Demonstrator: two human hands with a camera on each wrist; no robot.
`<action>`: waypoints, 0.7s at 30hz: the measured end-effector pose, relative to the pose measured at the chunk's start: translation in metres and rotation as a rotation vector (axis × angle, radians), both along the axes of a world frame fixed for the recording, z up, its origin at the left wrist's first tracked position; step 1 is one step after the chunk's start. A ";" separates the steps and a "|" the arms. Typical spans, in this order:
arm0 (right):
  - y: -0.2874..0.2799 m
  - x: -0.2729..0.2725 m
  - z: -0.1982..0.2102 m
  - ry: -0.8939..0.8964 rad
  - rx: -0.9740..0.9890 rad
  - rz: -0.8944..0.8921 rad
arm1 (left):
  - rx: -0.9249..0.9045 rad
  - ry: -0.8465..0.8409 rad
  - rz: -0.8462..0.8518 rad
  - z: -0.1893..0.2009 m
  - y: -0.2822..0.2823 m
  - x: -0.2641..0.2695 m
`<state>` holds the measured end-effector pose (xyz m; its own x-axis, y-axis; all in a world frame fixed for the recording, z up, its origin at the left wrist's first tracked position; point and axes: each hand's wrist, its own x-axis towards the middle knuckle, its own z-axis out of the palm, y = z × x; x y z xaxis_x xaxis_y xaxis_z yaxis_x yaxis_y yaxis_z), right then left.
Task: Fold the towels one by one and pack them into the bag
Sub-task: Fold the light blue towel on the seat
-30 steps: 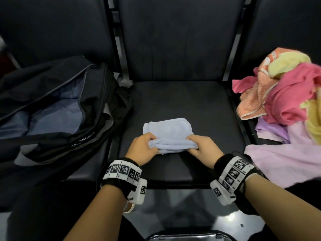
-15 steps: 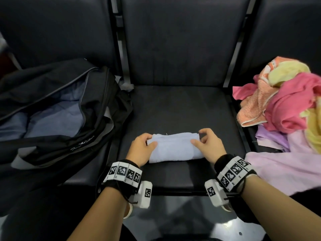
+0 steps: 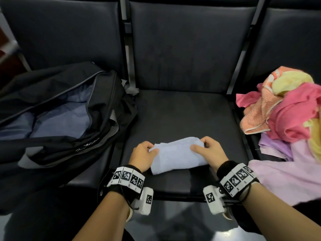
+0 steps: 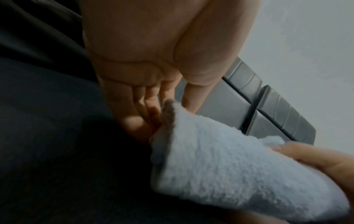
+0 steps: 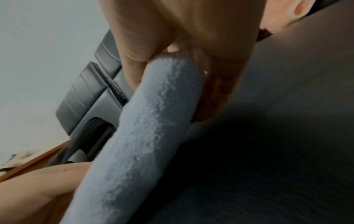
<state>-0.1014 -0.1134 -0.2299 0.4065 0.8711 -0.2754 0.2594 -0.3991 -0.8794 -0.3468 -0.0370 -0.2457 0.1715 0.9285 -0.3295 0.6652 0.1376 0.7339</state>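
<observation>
Hands: left hand (image 3: 142, 154) and right hand (image 3: 211, 152) pinch folded blue towel (image 3: 177, 156) ends, long axis 9-to-3 o'clock

towel (image 3: 177, 154): pale blue | bag (image 3: 57, 108): black, blue-grey lining | seat (image 3: 182, 112): black | towel pile (image 3: 284, 117): pink, orange, yellow, lilac | wrist bands (image 3: 128, 177): black-white square markers

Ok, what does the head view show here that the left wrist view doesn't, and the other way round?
Only the head view shows the open black bag on the left seat, the unfolded pile of towels on the right seat, and both wristbands. Only the left wrist view shows the left hand from beneath, fingertips under the towel's end. Both show the folded light blue towel gripped by both hands.
</observation>
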 end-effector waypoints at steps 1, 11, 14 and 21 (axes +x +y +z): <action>0.001 -0.003 0.008 -0.005 0.026 0.018 | 0.000 -0.029 0.019 0.003 0.000 -0.001; 0.060 -0.069 0.134 -0.227 0.199 0.631 | -0.080 -0.533 -0.344 0.085 0.008 -0.018; 0.088 -0.096 0.159 -0.237 0.191 0.751 | -0.028 -0.484 -0.328 0.104 0.025 -0.040; 0.171 -0.160 0.184 -0.110 0.302 0.795 | 0.048 -0.495 -0.192 0.145 0.079 -0.109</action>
<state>-0.2614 0.0578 -0.0454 -0.3457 0.9381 0.0190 0.4527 0.1845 -0.8724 -0.4560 0.0418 -0.1003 0.4639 0.8772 -0.1237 0.2476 0.0057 0.9689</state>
